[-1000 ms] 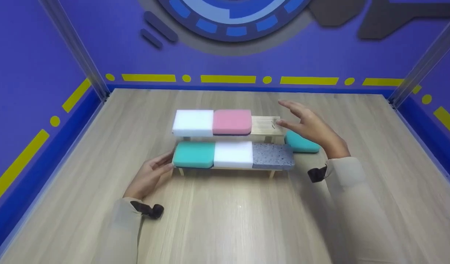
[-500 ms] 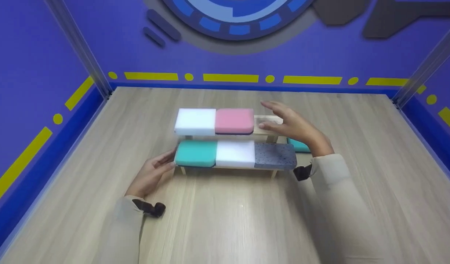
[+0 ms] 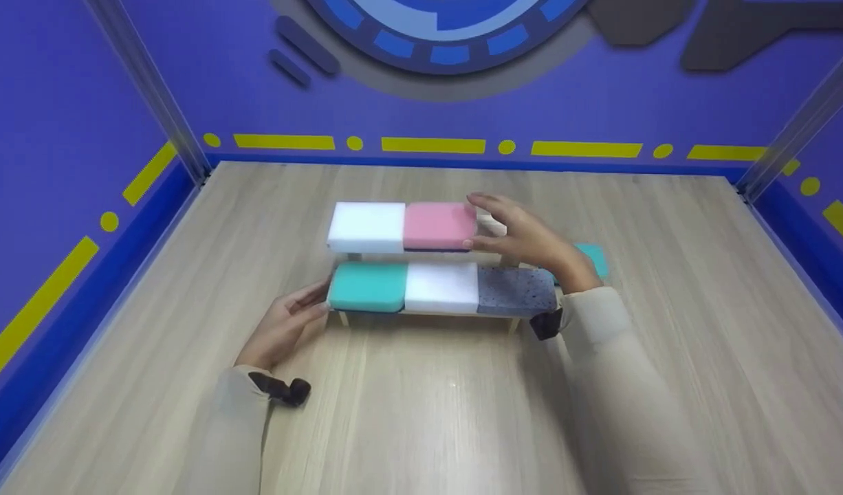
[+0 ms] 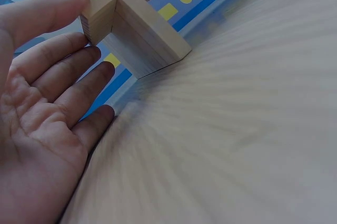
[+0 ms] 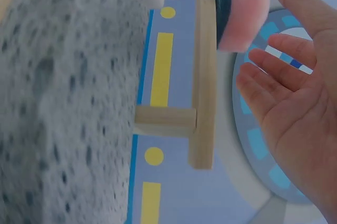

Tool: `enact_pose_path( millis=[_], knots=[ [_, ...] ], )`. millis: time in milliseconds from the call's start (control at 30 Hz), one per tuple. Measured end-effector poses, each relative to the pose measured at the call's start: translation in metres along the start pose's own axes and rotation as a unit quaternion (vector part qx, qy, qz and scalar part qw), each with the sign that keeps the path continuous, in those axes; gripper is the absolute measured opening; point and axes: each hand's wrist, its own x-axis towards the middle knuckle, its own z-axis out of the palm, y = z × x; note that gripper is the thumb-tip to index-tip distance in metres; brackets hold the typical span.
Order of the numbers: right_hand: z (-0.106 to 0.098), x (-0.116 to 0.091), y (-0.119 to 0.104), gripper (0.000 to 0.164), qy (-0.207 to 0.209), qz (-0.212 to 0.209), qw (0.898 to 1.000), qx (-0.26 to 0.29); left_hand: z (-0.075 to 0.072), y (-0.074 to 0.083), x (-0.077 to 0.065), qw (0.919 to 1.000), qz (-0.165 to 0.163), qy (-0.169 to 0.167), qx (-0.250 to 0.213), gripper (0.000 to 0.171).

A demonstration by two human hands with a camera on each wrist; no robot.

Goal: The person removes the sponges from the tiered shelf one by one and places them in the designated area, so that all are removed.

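Observation:
In the head view, two low wooden stands bear sponges. On the back stand [image 5: 205,92] sit a white sponge [image 3: 366,227] and a pink sponge [image 3: 436,225] with a dark underside. My right hand [image 3: 531,237] reaches over that stand's right end, thumb and fingers spread around the pink sponge's right end. Whether they touch it is unclear. The front stand [image 4: 152,19] carries a teal sponge [image 3: 366,287], a white sponge [image 3: 441,287] and a speckled grey block [image 3: 509,291]. With nearly straight fingers, my left hand [image 3: 280,331] touches the front stand's left end.
Another teal sponge [image 3: 593,258] lies on the wooden table [image 3: 421,419] right of the stands, partly hidden by my right wrist. Blue printed panels [image 3: 442,117] wall the table at the back and both sides. A small black wrist camera [image 3: 546,324] hangs close to the grey block.
My right hand has moved left over the back stand's bare right end to the pink sponge. The left hand stays at the front stand. The sponges keep their places.

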Motion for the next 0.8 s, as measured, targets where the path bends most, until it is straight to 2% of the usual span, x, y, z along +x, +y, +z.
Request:
enact_pose_path(
  millis=[367,800],
  knots=[
    [0.011,0.005,-0.006,0.077,0.012,-0.008,0.999,-0.034,0.0,0.0,0.001,0.9999,-0.012,0.004,0.002,0.06],
    [0.02,0.008,-0.008,0.072,0.023,-0.018,0.999,-0.029,-0.001,-0.001,0.001,1.0,0.0,-0.002,0.001,0.06]
  ],
)
